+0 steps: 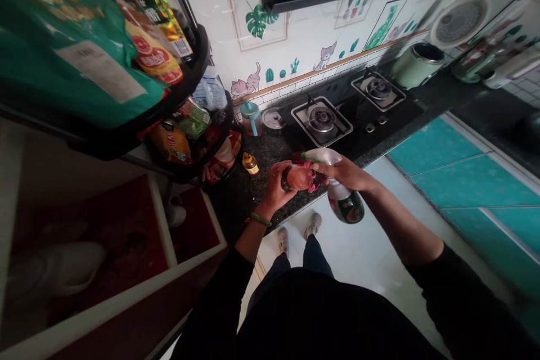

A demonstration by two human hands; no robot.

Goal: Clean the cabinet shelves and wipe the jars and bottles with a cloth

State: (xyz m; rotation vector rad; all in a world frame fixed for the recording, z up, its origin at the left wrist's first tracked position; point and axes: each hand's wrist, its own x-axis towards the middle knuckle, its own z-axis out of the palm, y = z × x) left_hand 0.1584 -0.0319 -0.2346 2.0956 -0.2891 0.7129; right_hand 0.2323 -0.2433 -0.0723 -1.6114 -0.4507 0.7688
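Note:
My left hand [277, 187] is closed round a small dark jar with an orange-red end [300, 178] that faces to the right, above the counter's front edge. My right hand [346, 173] grips a spray bottle [348, 206] by its neck, just under the white and green spray head [323, 156]. The bottle hangs tilted over the floor. A crumpled pink-red cloth [313, 182] shows between the jar and my right fingers; which hand holds it I cannot tell. On the counter left of my hands stands a small brown bottle with a yellow label [250, 164].
A teal-lidded jug [252, 118] and a glass lid [274, 118] stand by the wall. Two gas burners [322, 119] and a green cooker [417, 64] line the dark counter [270, 149]. A tiered rack [169, 93] with food packets rises at left.

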